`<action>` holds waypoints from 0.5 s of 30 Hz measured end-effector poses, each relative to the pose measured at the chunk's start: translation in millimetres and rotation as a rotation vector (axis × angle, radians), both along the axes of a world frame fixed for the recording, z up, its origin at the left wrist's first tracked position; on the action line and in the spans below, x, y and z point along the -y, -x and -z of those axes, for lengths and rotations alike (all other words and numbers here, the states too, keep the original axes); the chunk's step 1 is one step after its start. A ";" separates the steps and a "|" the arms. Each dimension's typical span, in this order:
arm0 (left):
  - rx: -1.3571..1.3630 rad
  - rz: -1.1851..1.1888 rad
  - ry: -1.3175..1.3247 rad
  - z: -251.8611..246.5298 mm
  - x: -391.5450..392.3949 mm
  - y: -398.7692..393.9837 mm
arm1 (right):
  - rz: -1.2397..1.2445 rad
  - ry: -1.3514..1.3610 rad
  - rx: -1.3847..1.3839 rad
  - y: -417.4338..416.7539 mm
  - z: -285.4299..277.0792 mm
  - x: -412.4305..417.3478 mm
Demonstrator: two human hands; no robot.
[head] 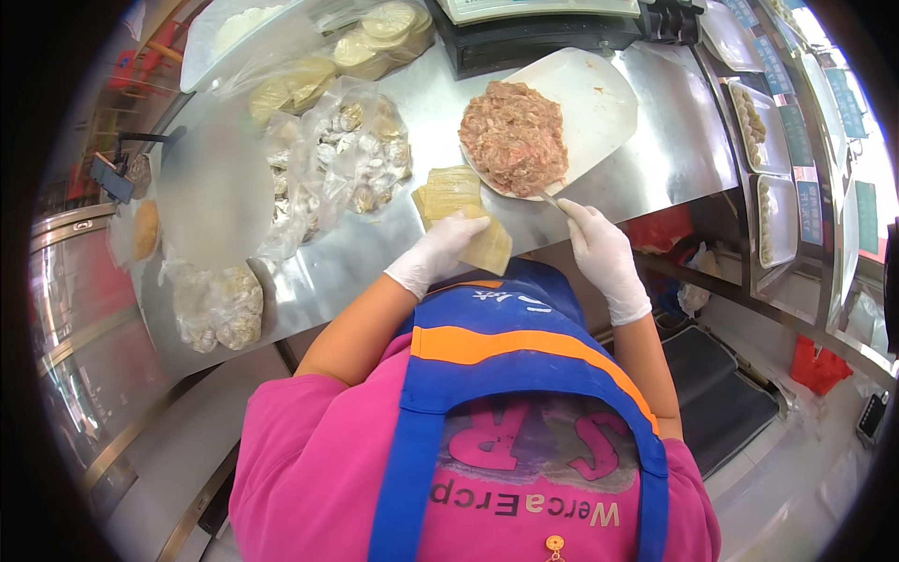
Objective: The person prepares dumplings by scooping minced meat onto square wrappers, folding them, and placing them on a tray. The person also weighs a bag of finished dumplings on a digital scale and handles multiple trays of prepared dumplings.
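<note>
Between the thumb and fingers of my gloved left hand (447, 244) is a thin yellow dough wrapper (489, 244), held over the table's near edge. Just beyond it lies a stack of square yellow wrappers (453, 188) on the metal. My right hand (595, 242), also in a white glove, grips the handle of a thin metal utensil (548, 198). The utensil's far end meets the near edge of a mound of raw minced meat (514, 137); its tip is hidden there. That meat rests on a white scoop-shaped tray (597, 105).
Bags of mottled dark-and-white food pieces (362, 151) cover the table's left part. Behind them lie bagged round wrappers (383, 31). A black box-like device (541, 46) stands at the back. Trays of pale shaped food (777, 221) sit on the right-hand rack. The stainless table (302, 281) ends before my apron.
</note>
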State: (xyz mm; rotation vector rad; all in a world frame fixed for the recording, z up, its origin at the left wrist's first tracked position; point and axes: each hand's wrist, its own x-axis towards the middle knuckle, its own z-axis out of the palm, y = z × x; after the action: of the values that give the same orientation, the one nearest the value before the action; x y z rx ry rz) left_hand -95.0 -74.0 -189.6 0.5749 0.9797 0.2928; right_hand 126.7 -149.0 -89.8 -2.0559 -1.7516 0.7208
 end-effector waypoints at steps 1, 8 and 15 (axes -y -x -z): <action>-0.046 -0.062 0.005 0.2 1.8 -12.9 | -0.024 0.018 0.055 1.5 2.0 -4.8; 0.064 -0.540 0.215 -3.0 -16.2 -65.8 | -0.175 -0.014 0.216 17.9 27.9 -17.1; 0.125 -0.578 0.172 -2.9 -7.3 -59.2 | -0.167 -0.009 -0.019 8.6 19.9 2.2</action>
State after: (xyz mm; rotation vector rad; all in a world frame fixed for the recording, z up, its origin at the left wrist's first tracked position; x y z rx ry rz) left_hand -35.8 -66.7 -186.6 0.1025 1.0235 0.7411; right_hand 118.1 -151.2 -109.7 -1.9066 -1.9293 0.7767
